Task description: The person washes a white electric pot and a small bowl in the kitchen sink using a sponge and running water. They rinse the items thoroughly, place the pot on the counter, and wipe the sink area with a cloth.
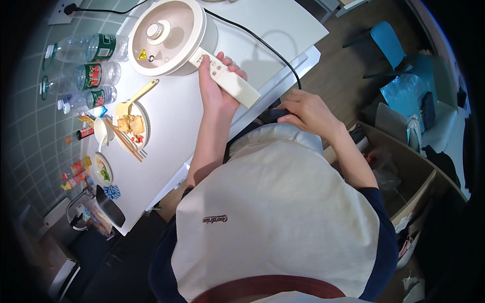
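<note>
My left hand is closed around the long cream handle of an electric cooking pot, thumb beside the control buttons. The pot stands on the white countertop with its translucent lid on. My right hand is in front of the counter's edge, above my apron. It pinches a dark piece, which looks like a cord connector and is partly hidden by the fingers. A black power cord runs from behind the pot over the counter edge down to this hand.
Left of the pot are several plastic bottles. A plate holds fried pieces, a cream spatula and chopsticks. Nearby stand a white cup and a small dish. A blue chair and open box are at right.
</note>
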Demonstrator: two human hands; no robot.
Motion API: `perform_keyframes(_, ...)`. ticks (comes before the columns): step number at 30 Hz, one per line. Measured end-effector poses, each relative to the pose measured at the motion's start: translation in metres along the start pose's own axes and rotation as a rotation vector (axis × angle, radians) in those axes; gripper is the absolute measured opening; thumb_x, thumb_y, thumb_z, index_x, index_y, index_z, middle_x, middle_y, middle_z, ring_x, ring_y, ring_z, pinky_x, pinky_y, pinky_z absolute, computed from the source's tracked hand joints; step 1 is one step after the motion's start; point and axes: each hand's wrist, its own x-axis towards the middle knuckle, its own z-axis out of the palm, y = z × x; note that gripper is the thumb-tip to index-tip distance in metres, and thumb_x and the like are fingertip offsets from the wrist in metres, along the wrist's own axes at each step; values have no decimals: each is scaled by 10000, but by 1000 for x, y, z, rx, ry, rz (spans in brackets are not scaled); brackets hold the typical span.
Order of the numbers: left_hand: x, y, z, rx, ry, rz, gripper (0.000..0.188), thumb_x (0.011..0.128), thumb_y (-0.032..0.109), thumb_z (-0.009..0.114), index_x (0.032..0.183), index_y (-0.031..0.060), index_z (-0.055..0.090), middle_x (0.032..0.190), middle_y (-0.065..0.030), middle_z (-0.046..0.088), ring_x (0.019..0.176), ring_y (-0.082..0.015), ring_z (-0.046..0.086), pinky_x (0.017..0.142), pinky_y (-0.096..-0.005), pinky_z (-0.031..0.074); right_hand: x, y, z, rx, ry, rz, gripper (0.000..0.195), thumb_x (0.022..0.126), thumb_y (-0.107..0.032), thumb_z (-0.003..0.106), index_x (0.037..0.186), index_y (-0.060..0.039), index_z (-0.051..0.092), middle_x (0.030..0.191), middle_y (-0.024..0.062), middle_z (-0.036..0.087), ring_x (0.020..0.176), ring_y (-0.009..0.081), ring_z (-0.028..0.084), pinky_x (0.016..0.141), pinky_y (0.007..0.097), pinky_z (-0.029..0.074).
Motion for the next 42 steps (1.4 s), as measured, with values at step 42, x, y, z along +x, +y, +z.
perform_keyframes(42,10,-16,37,-38,66,5,573,897,698,400,882,131,485,724,17,467,637,-127,439,642,-293,405,25,-48,-29,460,-19,663,606,913,-434,583,554,43,475,478,166,368,485,298,304,479,414,314)
